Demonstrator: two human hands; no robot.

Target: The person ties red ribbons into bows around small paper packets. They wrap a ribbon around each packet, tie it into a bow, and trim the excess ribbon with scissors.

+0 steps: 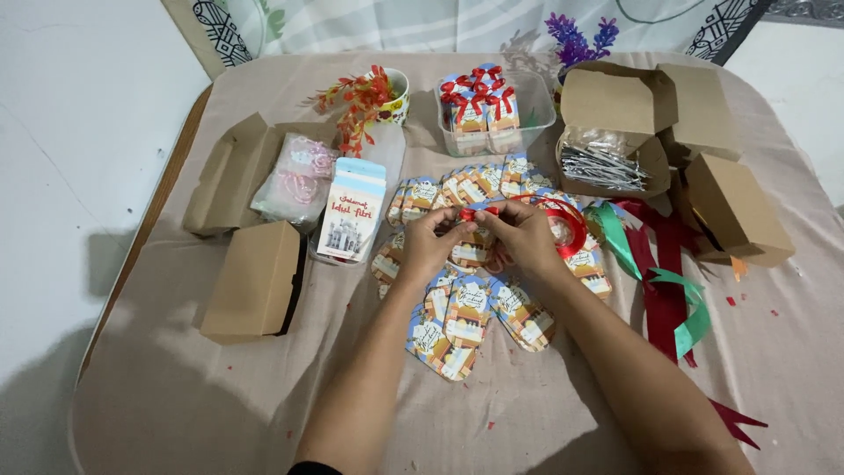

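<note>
Head view:

- Left hand (428, 236): fingers closed in a pinch on the left end of the red ribbon (573, 225), at the knot just above a small printed gift box (472, 250).
- Right hand (525, 233): fingers likewise pinched on the same knot from the right side. Both hands meet over the middle of the desk (176, 396); neither is free.
- Key relation: the knot lies between the two sets of fingertips, touching both. The ribbon's long axis runs left to right; its loose loop arcs away to the right, past the right hand, so the right hand is nearer the free length.
- The small gift box sits directly below the knot, partly hidden by the fingers; whether it rests on the cards beneath cannot be told.
- Flat printed cards (453, 325): blue, orange and cream, fanned in overlapping rows under and around both hands.
- Clear plastic tub (538, 113): behind the hands, holding finished boxes with red bows.
- Tall white-and-blue label pack (352, 211): left of the hands, lying tilted.
- Closed brown carton (253, 280): front left, well apart from the hands.
- Open brown carton (615, 105): rear right, holding silver wire ties (602, 163).
- Green and dark red ribbon lengths (668, 290): loose on the desk, right of the right forearm.
- Cup with red-orange sprigs (393, 95): rear, left of the tub.
</note>
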